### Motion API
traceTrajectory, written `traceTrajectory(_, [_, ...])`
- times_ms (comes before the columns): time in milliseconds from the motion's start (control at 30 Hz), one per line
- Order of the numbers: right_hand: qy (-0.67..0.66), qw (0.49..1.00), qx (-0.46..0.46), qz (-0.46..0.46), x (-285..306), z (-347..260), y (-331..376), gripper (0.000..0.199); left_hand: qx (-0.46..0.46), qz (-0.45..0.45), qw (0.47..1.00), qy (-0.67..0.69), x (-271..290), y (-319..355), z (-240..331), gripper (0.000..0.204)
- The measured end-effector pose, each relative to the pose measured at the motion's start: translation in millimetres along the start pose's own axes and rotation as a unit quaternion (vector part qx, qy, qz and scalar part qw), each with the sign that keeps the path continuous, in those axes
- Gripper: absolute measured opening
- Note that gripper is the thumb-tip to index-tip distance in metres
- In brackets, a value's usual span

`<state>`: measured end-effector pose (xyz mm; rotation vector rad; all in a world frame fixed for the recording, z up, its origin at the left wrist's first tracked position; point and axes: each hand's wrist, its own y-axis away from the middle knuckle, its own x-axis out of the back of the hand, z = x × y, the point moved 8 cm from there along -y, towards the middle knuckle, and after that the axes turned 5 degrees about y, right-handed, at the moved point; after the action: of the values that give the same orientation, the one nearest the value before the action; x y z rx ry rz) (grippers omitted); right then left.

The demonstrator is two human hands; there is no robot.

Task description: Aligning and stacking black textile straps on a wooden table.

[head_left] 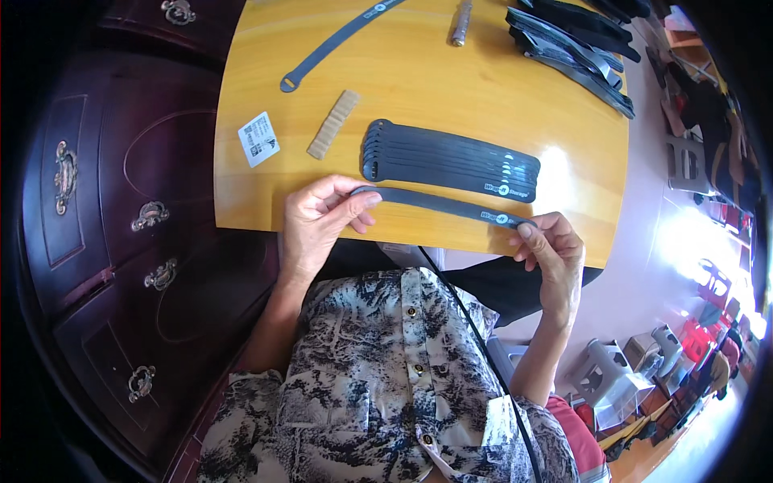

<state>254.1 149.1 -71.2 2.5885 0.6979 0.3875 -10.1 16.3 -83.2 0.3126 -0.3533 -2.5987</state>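
Observation:
Between my hands a dark grey strap [435,202] is stretched flat over the table's near edge. My left hand [326,216] pinches its left end, and my right hand [549,245] grips the other end between thumb and fingers. Just beyond it lies a fanned row of several matching straps [451,157], overlapping, with slotted ends at the left. One more single strap [330,55], with a slot in its rounded end, rests at the table's far left.
On the yellow wooden table [427,80] lie a white printed label [258,139], a ridged tan strip [334,125] and a small wrapped roll [461,24]. A pile of dark straps [572,52] sits at the far right. Dark red drawers [105,201] stand to the left, grey stools [608,374] to the right.

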Motion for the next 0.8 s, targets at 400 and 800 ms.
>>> traceTrajectory(400, [-0.010,0.996,-0.012,0.083,7,9,-8,0.013,0.002,0.075,0.995,-0.062,5,2,3,0.014])
traceTrajectory(800, [-0.018,0.992,0.016,0.122,5,13,-6,0.013,-0.016,0.085,0.995,-0.044,12,-2,3,0.010])
